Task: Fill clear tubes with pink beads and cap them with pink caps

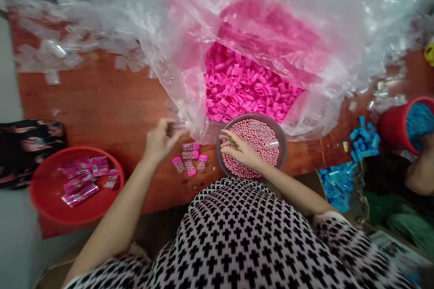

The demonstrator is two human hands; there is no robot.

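My left hand (161,141) hovers over the brown table (111,108), fingers pinched round a small object I cannot make out. Just right of it lie several small clear vials with pink caps (190,160). My right hand (239,149) rests in a grey bowl (283,137) full of small pink beads (257,137), fingers curled into the beads. Behind the bowl a big clear plastic bag (257,22) opens onto a heap of pink caps (244,88).
A red basin (44,203) with pink packets (83,180) sits at the left front. Clear empty vials (54,54) litter the back. Blue caps (362,140) and a red bucket (393,126) stand at the right, beside another person's arm (420,171).
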